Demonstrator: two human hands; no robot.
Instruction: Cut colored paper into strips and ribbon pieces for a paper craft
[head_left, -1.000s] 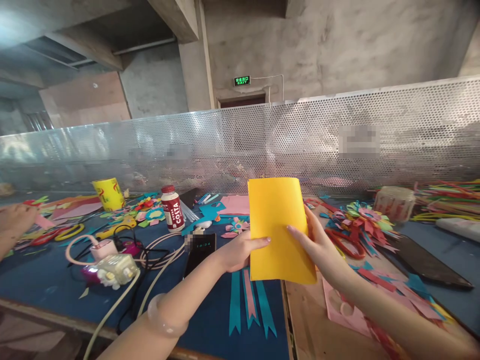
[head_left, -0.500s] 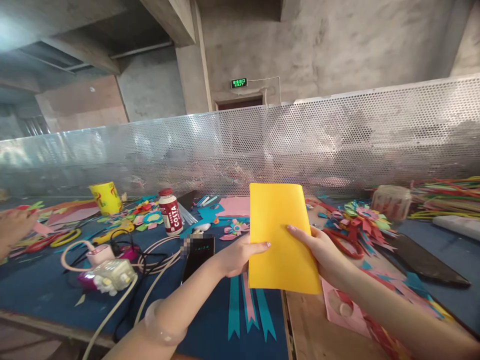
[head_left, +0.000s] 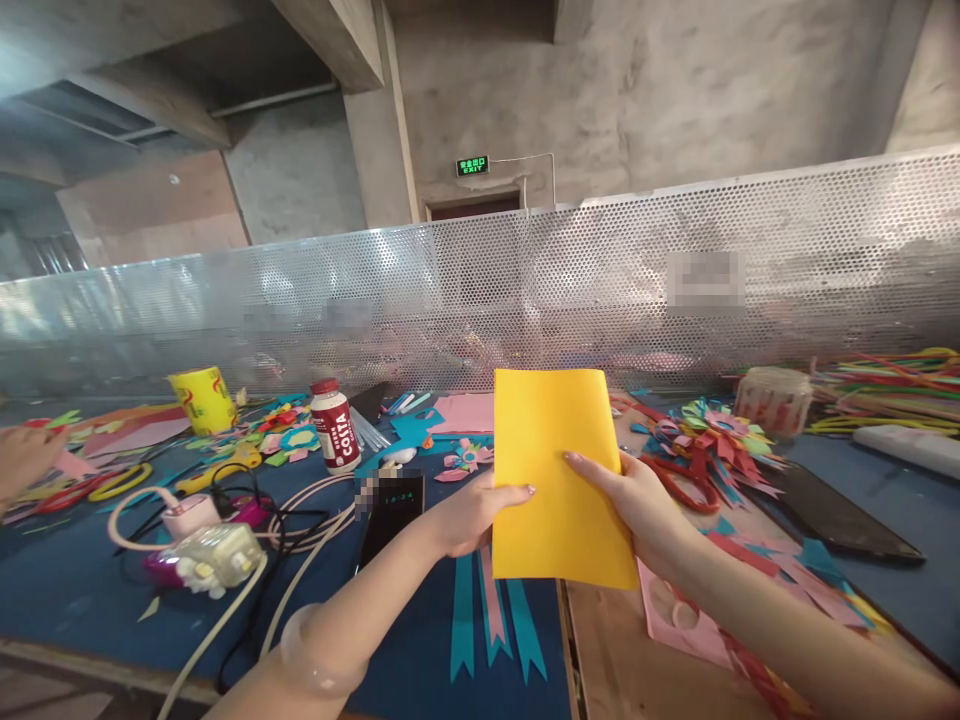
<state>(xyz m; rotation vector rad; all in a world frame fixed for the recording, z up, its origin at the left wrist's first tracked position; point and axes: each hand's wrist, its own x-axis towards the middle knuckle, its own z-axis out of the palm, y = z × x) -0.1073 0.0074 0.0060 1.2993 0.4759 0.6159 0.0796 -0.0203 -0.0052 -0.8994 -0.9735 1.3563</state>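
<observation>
A folded sheet of yellow paper (head_left: 555,440) is held up in front of me, over the table. My left hand (head_left: 480,515) grips its left edge, thumb on the front and fingers behind. On the right edge, my right hand (head_left: 637,500) pinches it the same way. Below the sheet hang or lie blue and pink ribbon strips (head_left: 495,620) with notched ends; their upper part is hidden behind the paper. A black phone (head_left: 391,515) showing a clock lies by my left forearm. Just left of the paper sits a pink and blue paper flower (head_left: 466,458).
A red-capped bottle (head_left: 334,425), a yellow tape roll (head_left: 202,400) and a power adapter with cables (head_left: 221,555) are to the left. On the right are red scissors (head_left: 694,490), a dark tablet-like slab (head_left: 840,515) and a jar (head_left: 772,400). Another person's hand (head_left: 30,455) shows at far left.
The whole view shifts slightly, so everything sits a little further left. Both hands keep the same grip on the yellow paper.
</observation>
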